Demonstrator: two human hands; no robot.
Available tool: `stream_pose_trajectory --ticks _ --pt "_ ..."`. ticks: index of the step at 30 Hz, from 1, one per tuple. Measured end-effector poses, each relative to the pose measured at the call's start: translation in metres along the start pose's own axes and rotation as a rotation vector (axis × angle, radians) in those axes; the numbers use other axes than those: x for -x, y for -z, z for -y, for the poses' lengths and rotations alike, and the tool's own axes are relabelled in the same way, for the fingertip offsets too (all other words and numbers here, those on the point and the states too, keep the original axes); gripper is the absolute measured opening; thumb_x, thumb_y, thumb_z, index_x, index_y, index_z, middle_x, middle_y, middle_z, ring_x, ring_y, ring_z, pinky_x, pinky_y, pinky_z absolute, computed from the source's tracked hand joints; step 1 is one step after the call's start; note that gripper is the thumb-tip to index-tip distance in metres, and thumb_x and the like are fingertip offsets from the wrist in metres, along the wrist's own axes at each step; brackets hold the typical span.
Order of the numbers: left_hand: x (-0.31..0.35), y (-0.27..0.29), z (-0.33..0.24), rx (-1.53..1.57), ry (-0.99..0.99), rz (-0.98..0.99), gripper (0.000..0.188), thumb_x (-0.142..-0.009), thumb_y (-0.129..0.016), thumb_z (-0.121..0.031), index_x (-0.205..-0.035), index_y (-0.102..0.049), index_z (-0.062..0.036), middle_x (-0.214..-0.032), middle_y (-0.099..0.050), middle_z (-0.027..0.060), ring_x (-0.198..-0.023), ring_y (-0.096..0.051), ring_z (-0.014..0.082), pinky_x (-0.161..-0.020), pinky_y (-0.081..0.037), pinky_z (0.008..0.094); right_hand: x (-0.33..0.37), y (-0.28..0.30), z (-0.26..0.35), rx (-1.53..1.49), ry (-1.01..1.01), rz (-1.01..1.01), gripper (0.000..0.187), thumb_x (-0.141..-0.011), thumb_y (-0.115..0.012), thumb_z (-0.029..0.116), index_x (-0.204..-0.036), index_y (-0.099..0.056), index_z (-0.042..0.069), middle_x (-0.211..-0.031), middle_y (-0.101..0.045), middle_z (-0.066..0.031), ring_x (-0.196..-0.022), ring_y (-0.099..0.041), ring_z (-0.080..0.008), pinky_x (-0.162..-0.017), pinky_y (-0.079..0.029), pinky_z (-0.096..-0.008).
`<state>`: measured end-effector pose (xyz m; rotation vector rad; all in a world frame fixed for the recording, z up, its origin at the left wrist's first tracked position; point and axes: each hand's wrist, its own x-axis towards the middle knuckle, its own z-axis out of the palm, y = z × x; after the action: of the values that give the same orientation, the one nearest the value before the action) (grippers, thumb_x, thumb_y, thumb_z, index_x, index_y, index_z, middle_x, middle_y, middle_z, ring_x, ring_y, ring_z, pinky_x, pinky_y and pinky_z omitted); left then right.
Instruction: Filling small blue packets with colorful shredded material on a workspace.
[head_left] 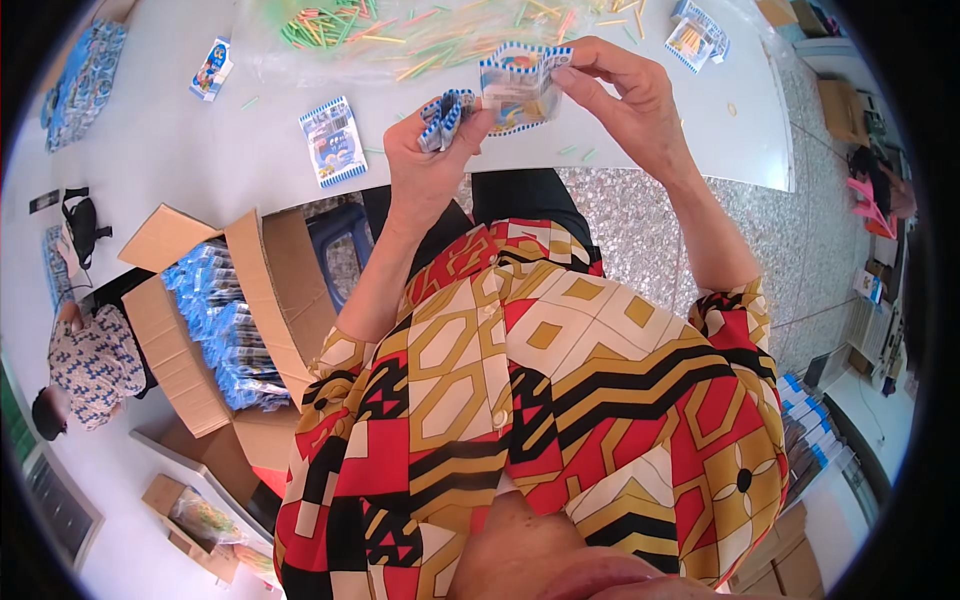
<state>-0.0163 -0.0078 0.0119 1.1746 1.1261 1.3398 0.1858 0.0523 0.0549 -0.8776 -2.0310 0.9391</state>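
Above the front edge of the white table (420, 75), my right hand (640, 115) pinches the right edge of a small clear packet (517, 90) with a blue-and-white striped border. Its front shows a printed picture. My left hand (420, 175) is closed around a few folded packets (443, 120) of the same blue-striped kind. The left thumb tip lies against or very close to the left edge of the packet in my right hand; which, I cannot tell. A flat blue-and-white packet (333, 142) lies on the table left of my left hand.
Thin green, yellow and orange sticks (330, 22) lie on a clear plastic sheet at the far side. More packets rest at the table's left (211, 69) and right (695, 38). An open cardboard box (265, 290) full of blue packets stands left. Another person (95, 360) is farther left.
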Motion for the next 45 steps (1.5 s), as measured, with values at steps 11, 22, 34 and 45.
stream_pose_trajectory --ticks 11,22,34,45 --pt "-0.007 -0.001 0.006 0.083 0.017 -0.055 0.015 -0.08 -0.067 -0.012 -0.084 -0.064 0.0017 -0.066 -0.059 0.0008 -0.056 -0.051 0.0056 -0.051 -0.042 0.019 0.004 -0.014 -0.017 -0.354 -0.277 0.044 0.022 -0.089 -0.054 0.015 -0.107 -0.055 0.003 -0.093 -0.062 -0.0029 -0.082 -0.058 -0.0084 -0.071 -0.047 -0.0219" --pt "-0.013 -0.013 0.0 -0.027 0.041 0.095 0.016 -0.076 -0.07 -0.01 -0.088 -0.065 0.0004 -0.074 -0.063 0.0001 -0.065 -0.053 0.0041 -0.059 -0.043 0.0194 0.009 -0.001 -0.019 -0.403 -0.355 0.107 0.027 -0.082 -0.062 0.007 -0.109 -0.059 0.003 -0.098 -0.064 -0.0057 -0.088 -0.06 -0.0096 -0.077 -0.048 -0.0233" --pt "-0.005 -0.002 0.011 -0.072 0.103 0.004 0.014 -0.075 -0.07 -0.005 -0.087 -0.065 0.0006 -0.077 -0.064 -0.0004 -0.068 -0.053 0.0037 -0.063 -0.042 0.0189 0.092 0.095 -0.1 0.825 -0.189 0.188 0.022 -0.077 -0.053 -0.002 -0.098 -0.054 0.004 -0.098 -0.058 -0.0067 -0.087 -0.058 -0.0243 -0.074 -0.049 -0.0331" --pt "-0.001 -0.005 0.003 -0.109 -0.07 0.12 0.015 -0.074 -0.071 -0.002 -0.088 -0.064 0.0001 -0.072 -0.061 -0.0032 -0.062 -0.047 0.0013 -0.055 -0.038 0.0165 0.089 0.103 -0.092 0.888 -0.194 0.425 0.011 -0.075 -0.05 -0.004 -0.081 -0.044 0.003 -0.08 -0.053 -0.0096 -0.076 -0.055 -0.0298 -0.066 -0.048 -0.0372"
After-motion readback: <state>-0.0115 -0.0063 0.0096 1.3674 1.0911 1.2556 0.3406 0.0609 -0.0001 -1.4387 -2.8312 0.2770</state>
